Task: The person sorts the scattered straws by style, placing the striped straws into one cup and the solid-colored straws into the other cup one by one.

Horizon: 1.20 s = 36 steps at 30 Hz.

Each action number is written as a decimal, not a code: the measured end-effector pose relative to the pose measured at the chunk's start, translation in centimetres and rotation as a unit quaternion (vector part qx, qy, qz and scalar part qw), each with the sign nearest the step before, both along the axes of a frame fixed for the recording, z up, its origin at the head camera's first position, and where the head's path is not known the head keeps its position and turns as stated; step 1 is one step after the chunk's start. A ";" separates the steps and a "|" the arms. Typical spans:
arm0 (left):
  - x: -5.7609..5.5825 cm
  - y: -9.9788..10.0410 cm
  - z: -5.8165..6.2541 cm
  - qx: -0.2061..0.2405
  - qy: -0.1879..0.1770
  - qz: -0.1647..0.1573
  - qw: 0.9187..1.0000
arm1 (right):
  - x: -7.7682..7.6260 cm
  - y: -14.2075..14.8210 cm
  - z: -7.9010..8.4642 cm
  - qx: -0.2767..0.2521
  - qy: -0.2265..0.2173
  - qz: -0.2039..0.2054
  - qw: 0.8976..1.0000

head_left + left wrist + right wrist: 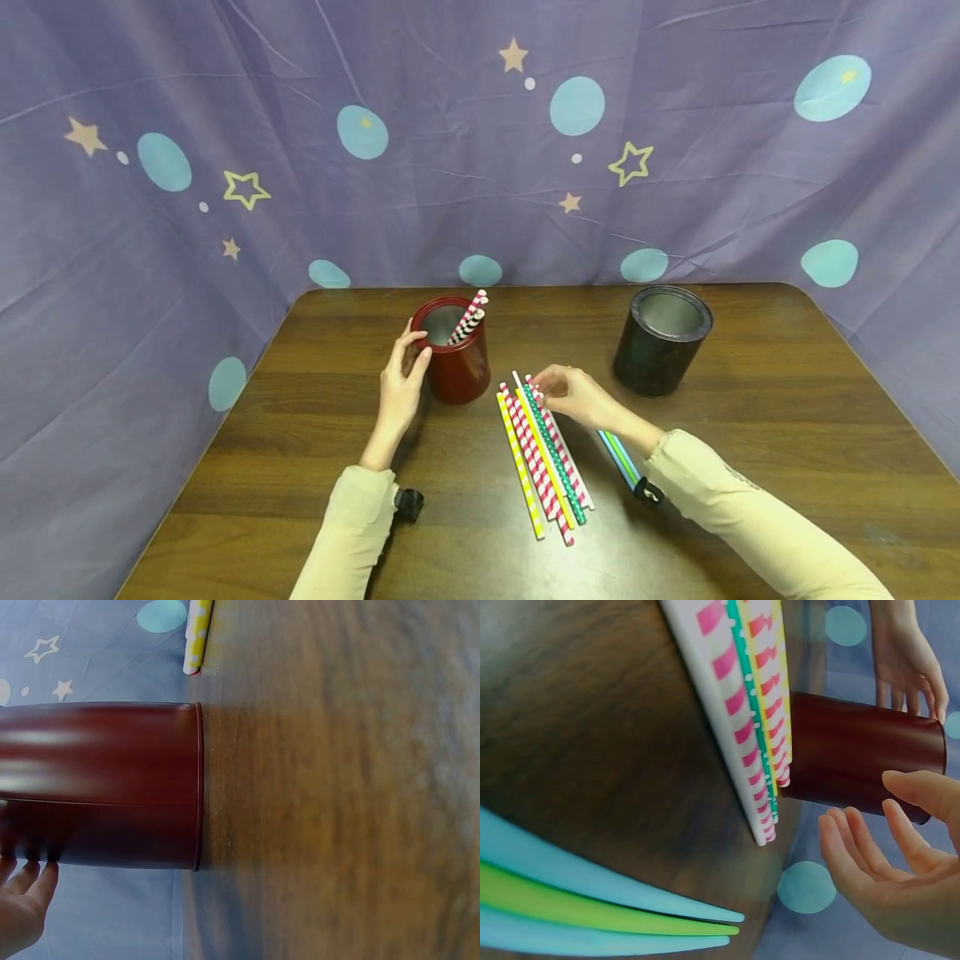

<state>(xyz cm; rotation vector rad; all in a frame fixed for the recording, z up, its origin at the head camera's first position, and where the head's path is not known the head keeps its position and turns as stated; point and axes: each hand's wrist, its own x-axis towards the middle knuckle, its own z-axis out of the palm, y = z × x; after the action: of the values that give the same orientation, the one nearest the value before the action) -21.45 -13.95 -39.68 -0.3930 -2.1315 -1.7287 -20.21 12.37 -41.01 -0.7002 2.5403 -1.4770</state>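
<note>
A dark red canister (459, 375) stands upright on the table, with several pink-striped and black-striped paper straws (471, 315) leaning inside. My left hand (401, 387) holds it from the left, fingers over the rim and thumb against the front. In the left wrist view, fingertips touch its wall. My right hand (577, 396) hovers at the far end of a row of loose straws: yellow-striped (520, 467), pink-striped (535, 461), white and green dotted (573, 500). The right wrist view shows that hand's thumb and fingers apart, nothing between them.
A black canister (648, 358) stands at the back right. Blue and green straws (617, 450) lie partly under the right forearm. Behind the wooden table (300, 467) hangs a purple cloth (450, 225) with stars and dots.
</note>
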 end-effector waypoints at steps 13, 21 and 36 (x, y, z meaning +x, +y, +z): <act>0.0 0.0 0.0 -0.001 0.001 0.002 1.000 | 0.0 0.6 -1.5 0.048 -0.009 0.000 0.999; 0.0 0.0 0.0 0.000 -0.004 -0.001 1.000 | -0.3 0.7 -2.5 0.071 0.002 -0.010 0.997; 0.0 0.0 0.0 0.004 0.000 0.001 1.000 | -0.3 0.4 -3.7 0.071 -0.024 -0.036 0.997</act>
<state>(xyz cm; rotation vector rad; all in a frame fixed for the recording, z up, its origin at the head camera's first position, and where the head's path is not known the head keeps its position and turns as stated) -21.42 -13.93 -39.71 -0.3869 -2.1243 -1.7354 -20.53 12.76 -44.71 -0.5518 2.6270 -1.3005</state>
